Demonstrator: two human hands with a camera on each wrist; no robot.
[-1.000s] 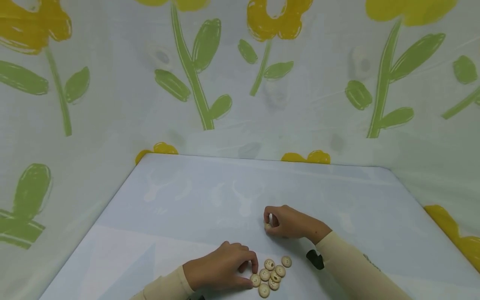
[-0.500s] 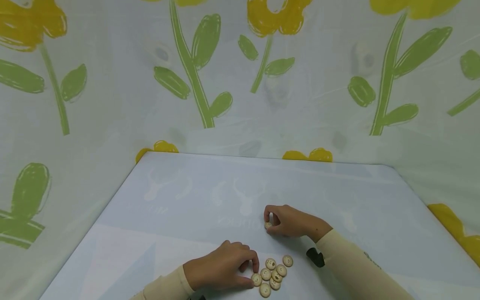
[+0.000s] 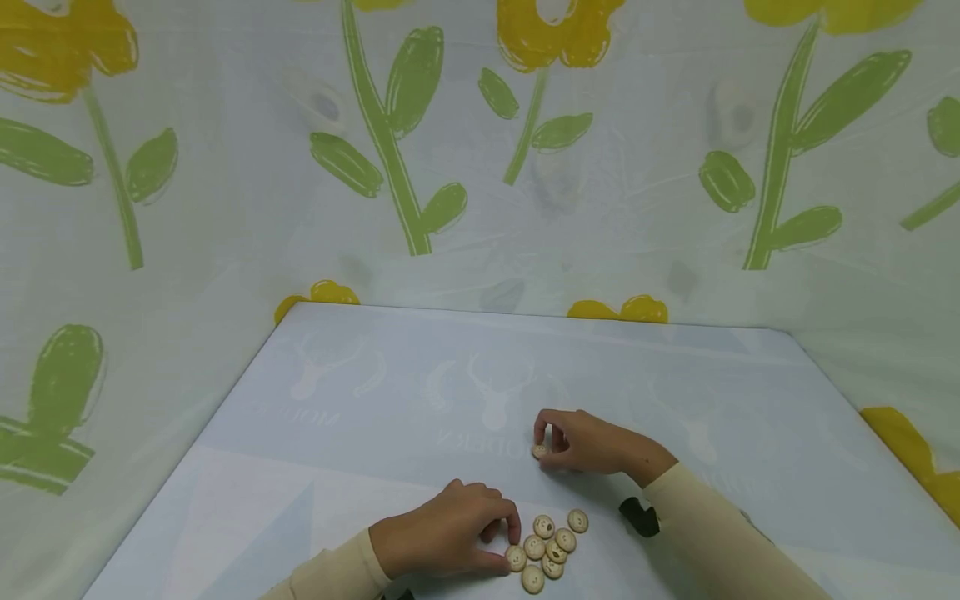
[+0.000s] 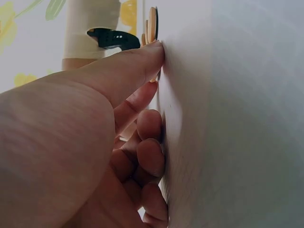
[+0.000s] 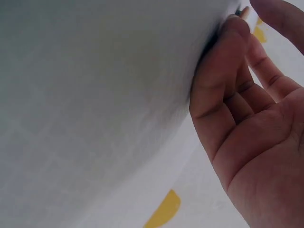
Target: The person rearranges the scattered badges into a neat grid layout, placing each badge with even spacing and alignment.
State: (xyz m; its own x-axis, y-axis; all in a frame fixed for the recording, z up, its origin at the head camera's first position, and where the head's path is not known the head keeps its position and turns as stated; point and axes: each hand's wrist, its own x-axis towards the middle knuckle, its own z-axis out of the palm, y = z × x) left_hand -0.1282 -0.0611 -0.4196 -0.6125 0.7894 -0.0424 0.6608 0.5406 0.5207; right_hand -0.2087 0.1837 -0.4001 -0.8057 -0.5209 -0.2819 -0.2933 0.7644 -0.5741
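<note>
Several pale wooden buttons (image 3: 556,551) lie in a loose cluster on the white table cover, near the front. My left hand (image 3: 457,533) is at the cluster's left edge, with its thumb and index finger pinching the outermost button (image 3: 516,557). In the left wrist view the thumb (image 4: 128,66) hides most of that contact, and the other fingers curl against the cover. Beyond the cluster, my right hand (image 3: 588,446) pinches a single button (image 3: 539,451) by its edges, down on the cover. The right wrist view shows a sliver of this button (image 5: 244,13) beside the fingertips.
The table cover (image 3: 360,375) has faint deer-head prints and runs back to a curtain (image 3: 637,167) with yellow flowers and green leaves. A black wrist strap (image 3: 639,517) sits under the right sleeve. One button (image 3: 577,521) lies slightly off the cluster's right side.
The head view has shifted slightly. Both hands keep nearly the same place and pose at their buttons, and the cluster's arrangement looks the same.
</note>
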